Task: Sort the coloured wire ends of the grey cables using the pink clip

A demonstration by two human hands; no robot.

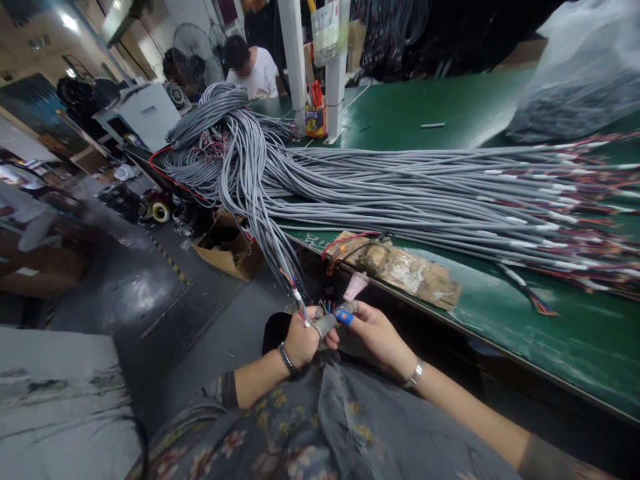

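My left hand (pixel 306 337) is closed around the end of a grey cable (pixel 301 303), with its thumb wrapped in grey tape. Thin coloured wires (pixel 327 307) fan out from this grip between the two hands. My right hand (pixel 370 327) pinches at these wires from the other side; its fingers are wrapped in tape, one of them blue. From the hands the grey cable runs up over the table edge into a large bundle of grey cables (pixel 240 153). Another wire end with a white sleeve (pixel 296 293) sticks up just above my left hand.
Many grey cables (pixel 400 193) lie along the green table (pixel 550 353), stripped ends to the right. A worn wooden board (pixel 410 277) sits at the table edge. Below stands an open cardboard box (pixel 225 250). A person in white (pixel 260 73) sits beyond; a plastic bag (pixel 585 73) stands back right.
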